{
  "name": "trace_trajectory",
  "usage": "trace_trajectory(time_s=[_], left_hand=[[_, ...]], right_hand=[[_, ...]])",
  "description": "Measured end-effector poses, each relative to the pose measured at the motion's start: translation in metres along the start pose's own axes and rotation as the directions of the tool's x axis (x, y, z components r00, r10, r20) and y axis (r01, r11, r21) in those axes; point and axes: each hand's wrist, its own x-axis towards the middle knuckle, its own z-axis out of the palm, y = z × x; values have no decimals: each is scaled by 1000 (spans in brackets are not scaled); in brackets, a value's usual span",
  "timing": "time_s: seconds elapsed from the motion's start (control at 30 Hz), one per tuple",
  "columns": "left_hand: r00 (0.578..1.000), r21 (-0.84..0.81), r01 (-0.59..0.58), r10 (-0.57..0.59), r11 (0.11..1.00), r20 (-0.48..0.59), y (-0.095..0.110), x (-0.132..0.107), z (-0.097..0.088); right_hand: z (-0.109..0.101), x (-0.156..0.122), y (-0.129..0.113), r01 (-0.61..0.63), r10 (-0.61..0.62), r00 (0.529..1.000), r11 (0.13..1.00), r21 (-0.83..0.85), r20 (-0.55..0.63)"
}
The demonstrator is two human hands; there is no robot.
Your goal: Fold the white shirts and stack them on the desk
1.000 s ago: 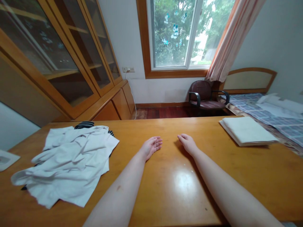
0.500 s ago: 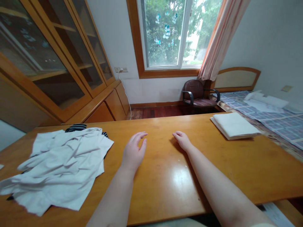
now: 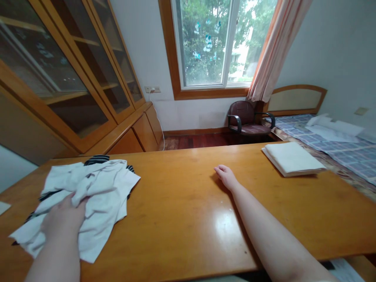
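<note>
My left hand [image 3: 66,213] is closed on a crumpled white cloth [image 3: 101,192] at the left of the table, bunching its fabric upward. Its fingertips are partly hidden in the folds. Black fabric with white stripes [image 3: 97,159] shows from beneath the white cloth at its far edge and left side. My right hand [image 3: 225,175] rests on the wooden table [image 3: 176,219], fingers curled in; whether anything is inside them is hidden. To the right of that hand lies a folded stack of white cloth [image 3: 293,156], apart from it.
A glass-door cabinet [image 3: 88,70] stands along the left wall. Beyond the table are a dark red armchair [image 3: 246,117] and a bed [image 3: 331,137] with a checked cover. A small white piece [image 3: 4,207] lies at the table's left edge.
My left hand has moved from the table's middle leftward onto the crumpled white cloth and gripped it, drawing its fabric together. My right hand has stayed in place.
</note>
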Motion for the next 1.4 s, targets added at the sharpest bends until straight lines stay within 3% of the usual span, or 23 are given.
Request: trace_trajectory(time_s=[0.07, 0.2, 0.33, 0.43, 0.53, 0.63, 0.7, 0.83, 0.9, 1.0, 1.1, 1.23, 1.3, 1.4], left_hand=[[998, -16, -29, 29, 999, -50, -1, -8, 0], [962, -105, -122, 92, 987, -256, 12, -26, -11], [880, -184, -237, 131, 954, -456, 41, -46, -30], [838, -282, -342, 156, 896, -522, 71, -69, -42], [849, -399, -445, 236, 802, -474, 105, -94, -47], [820, -482, -562, 373, 673, -434, 147, -115, -39], [767, -490, -639, 539, 594, -347, 179, -129, -22], [687, -289, -694, 726, 659, 7, 237, -158, 38], [722, -223, -662, 689, 715, 66, 251, -167, 66], [721, -261, -651, 688, 712, 80, 254, -170, 87], [693, -395, -637, 716, 662, 82, 245, -160, 85], [655, -718, -497, 753, 488, 59, 234, -142, 77], [703, -852, -320, 706, 414, 79, 230, -135, 76], [811, -938, -56, 563, 342, 156, 226, -126, 76]], right_hand=[[0, 0, 2, -1, 1, 1000, 1000, 20, 0], [1, 0, 3, -1, 1, 1000, 1000, 25, 2], [1, 0, 4, -13, 14, 1000, 999, 50, -11], [1, 1, 3, -16, 17, 1000, 997, 71, -10], [0, 0, 2, -23, 23, 1000, 996, 82, -4], [0, -1, 1, -24, 25, 1000, 996, 91, -7], [1, -1, 1, -33, 34, 999, 992, 119, -2], [1, 0, 1, -57, 63, 998, 976, 210, -21], [0, 1, 0, -45, 54, 998, 971, 236, -34], [1, 4, -1, 41, -19, 992, 983, 180, -123], [2, 8, -1, 113, -75, 959, 986, 127, -272], [-2, 13, 3, -21, 41, 937, 998, 61, -347], [-7, 15, 4, -112, 84, 926, 992, -56, -369], [-17, 15, 4, -180, 69, 903, 958, -225, -425]])
